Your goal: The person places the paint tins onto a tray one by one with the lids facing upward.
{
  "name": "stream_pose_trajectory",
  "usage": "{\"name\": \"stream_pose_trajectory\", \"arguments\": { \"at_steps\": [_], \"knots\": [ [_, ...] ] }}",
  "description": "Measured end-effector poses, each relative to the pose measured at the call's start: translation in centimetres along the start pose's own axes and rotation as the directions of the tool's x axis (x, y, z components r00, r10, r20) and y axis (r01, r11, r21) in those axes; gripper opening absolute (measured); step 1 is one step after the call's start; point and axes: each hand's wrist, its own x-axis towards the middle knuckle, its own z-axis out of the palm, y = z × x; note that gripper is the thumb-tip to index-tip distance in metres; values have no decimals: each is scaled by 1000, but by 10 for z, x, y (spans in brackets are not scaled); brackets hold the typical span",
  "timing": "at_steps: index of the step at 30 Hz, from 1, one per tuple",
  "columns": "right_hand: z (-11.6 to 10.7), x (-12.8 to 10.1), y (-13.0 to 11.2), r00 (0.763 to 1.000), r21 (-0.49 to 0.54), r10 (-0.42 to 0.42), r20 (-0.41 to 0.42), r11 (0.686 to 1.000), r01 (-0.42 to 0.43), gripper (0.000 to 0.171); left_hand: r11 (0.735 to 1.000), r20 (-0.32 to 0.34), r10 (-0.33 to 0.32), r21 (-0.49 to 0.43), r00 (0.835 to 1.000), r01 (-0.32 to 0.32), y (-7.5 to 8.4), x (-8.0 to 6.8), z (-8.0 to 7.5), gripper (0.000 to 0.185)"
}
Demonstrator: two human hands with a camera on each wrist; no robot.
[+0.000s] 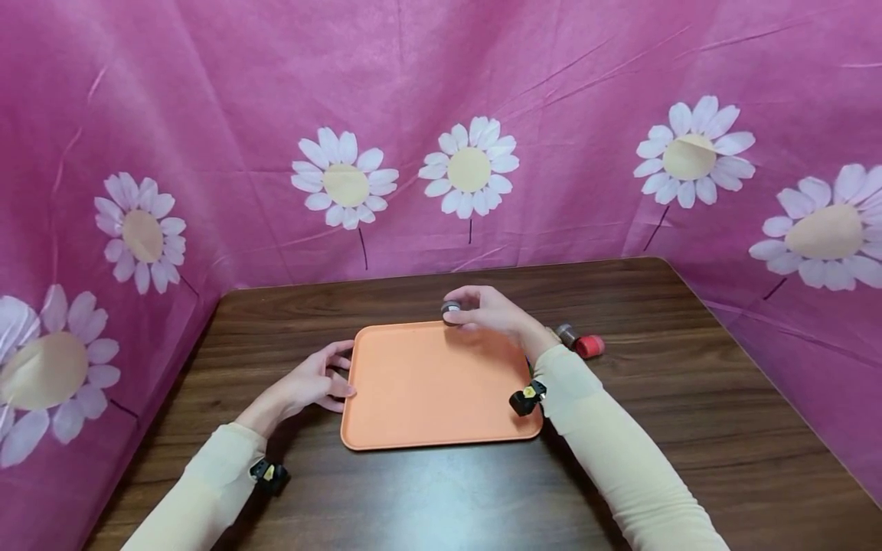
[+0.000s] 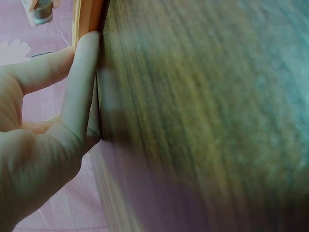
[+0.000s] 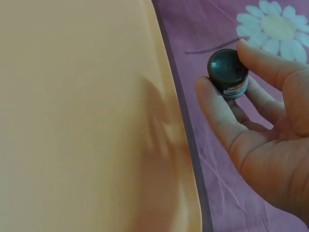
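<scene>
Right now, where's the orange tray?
In the head view, the tray lies on the table, its left edge touching the left hand, its far edge near the right hand, which holds a dark jar.

The right arm (image 1: 613, 436) hides part of the tray (image 1: 434, 390); the label (image 3: 235, 90) on the jar (image 3: 226, 67) is illegibly small.

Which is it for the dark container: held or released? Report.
Held: the right wrist view shows the right hand gripping the dark container from both sides.

plain orange tray (image 1: 434, 390), dark jar (image 3: 226, 67), brown wood-grain table (image 1: 344, 497), pink daisy-patterned cloth (image 1: 551, 69), cream sleeves (image 1: 613, 444)
</scene>
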Motion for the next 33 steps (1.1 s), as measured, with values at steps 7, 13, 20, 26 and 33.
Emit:
{"name": "stream_pose_trajectory", "arguments": {
  "at_steps": [7,13,20,26,33],
  "knots": [
    [25,10,-4,999,79,-8,48,997,4,46,1000,-3,-7,-2,1000,7,-2,-1,-2,93],
    [44,21,-2,997,140,37,67,989,-46,46,1000,4,-11,-4,1000,11,-1,0,-2,93],
    [62,31,0,995,155,60,84,985,-73,54,1000,-5,-7,3,1000,7,0,4,0,93],
    [77,37,-1,996,167,59,73,983,-70,66,1000,-4,-1,4,1000,1,-3,4,-1,94],
    [91,40,4,999,56,46,9,997,-47,58,1000,-5,-2,8,1000,2,-4,6,-1,94]
  ]
}}
